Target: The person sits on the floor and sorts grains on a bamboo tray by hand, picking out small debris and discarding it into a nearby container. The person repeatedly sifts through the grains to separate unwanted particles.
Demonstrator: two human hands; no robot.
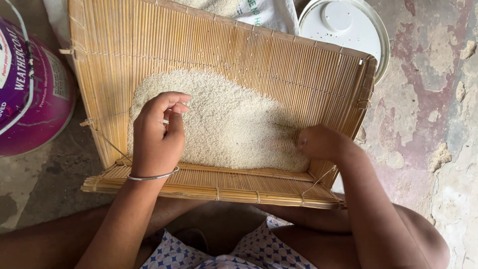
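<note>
A woven bamboo winnowing tray (pixel 259 55) rests across my lap, with a spread heap of pale rice grains (pixel 229 119) in its near half. My left hand (pixel 158 133), a thin metal bangle on its wrist, hovers over the left edge of the rice with the fingers curled and the thumb and fingertips pinched together. Whether a grain sits between them I cannot tell. My right hand (pixel 321 142) is closed in a loose fist and rests on the rice at the tray's near right corner.
A purple plastic paint bucket (pixel 30 84) stands at the left. A white round lid (pixel 348 30) lies beyond the tray at the top right, next to a white sack (pixel 259 12). The floor (pixel 428 99) is rough, patchy concrete.
</note>
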